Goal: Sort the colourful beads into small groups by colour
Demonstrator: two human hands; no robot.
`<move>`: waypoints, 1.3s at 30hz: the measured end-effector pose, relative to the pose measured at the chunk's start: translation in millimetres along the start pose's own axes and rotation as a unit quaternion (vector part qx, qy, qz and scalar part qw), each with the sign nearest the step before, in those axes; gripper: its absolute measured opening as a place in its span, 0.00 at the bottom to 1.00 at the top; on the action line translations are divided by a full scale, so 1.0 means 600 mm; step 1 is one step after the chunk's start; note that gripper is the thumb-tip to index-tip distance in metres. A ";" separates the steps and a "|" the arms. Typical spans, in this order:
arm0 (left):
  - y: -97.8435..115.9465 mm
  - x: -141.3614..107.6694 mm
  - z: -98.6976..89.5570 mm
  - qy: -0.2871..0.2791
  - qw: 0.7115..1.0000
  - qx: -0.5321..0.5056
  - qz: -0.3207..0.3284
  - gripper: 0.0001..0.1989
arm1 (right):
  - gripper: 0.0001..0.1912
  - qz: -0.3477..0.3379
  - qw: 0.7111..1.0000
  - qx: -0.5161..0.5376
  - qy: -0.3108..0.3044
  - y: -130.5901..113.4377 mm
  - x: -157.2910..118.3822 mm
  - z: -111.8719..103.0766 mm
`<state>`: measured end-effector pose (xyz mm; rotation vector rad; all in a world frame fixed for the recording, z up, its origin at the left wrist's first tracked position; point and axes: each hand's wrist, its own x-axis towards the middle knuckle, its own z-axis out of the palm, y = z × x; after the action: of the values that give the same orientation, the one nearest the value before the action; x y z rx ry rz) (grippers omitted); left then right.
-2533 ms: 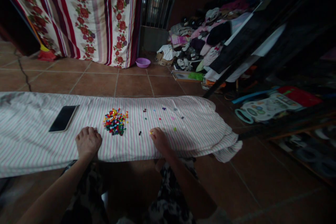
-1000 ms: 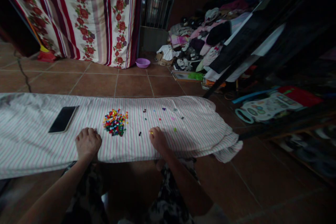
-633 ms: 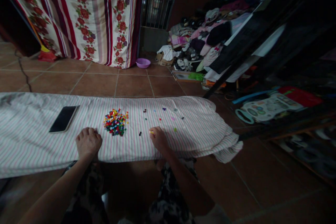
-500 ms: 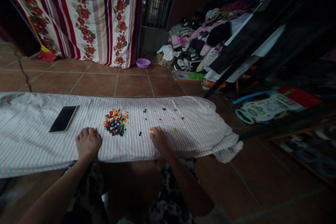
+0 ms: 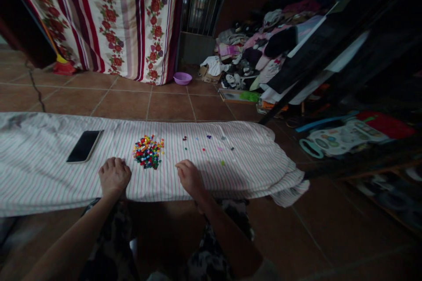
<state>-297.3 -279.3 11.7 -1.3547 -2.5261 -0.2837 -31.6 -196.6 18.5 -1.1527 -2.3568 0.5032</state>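
My left hand (image 5: pixel 114 176) rests on the striped cloth with its fingers curled under, so whatever may be inside is hidden. Just right of it lies a heap of small multicoloured beads (image 5: pixel 147 153). My right hand (image 5: pixel 190 176) is closed in a pinch low over the cloth, to the right of the heap; its fingertips hide what they hold. Beyond and to the right of this hand, small beads sit apart by colour, among them dark brown beads (image 5: pixel 184 138), purple beads (image 5: pixel 209 136), a red bead (image 5: pixel 203 149) and a lime green bead (image 5: pixel 223 163).
A dark-screened phone (image 5: pixel 85 146) lies on the striped cloth (image 5: pixel 42 162) at the left. Past the cloth's far edge, a purple basin (image 5: pixel 182 78) stands on the tiled floor before a pile of clothes (image 5: pixel 250 55). A floral curtain (image 5: pixel 128 22) hangs behind.
My right hand has moved left, towards the heap, and covers the spot where black beads lay. The yellow bead seen at its fingertips is out of sight. My left hand stays in place.
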 end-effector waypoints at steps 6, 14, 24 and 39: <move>0.000 0.002 0.000 0.000 1.000 -0.003 -0.002 0.16 | 0.14 -0.035 0.998 -0.032 -0.033 -0.038 0.030 0.013; -0.001 0.003 0.003 -0.002 1.000 -0.009 -0.002 0.15 | 0.13 -0.019 0.993 -0.083 -0.076 -0.064 0.082 0.036; -0.002 0.003 0.006 0.010 1.000 -0.009 -0.002 0.14 | 0.13 -0.008 0.988 -0.122 -0.096 -0.079 0.101 0.062; 0.001 0.001 -0.002 0.005 1.000 -0.013 0.001 0.15 | 0.12 -0.003 0.993 -0.102 -0.058 -0.066 0.094 0.048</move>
<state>-297.0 -278.8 13.1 -1.3619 -2.5227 -0.3240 -103.2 -177.4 28.9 -1.2360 -2.5601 0.3413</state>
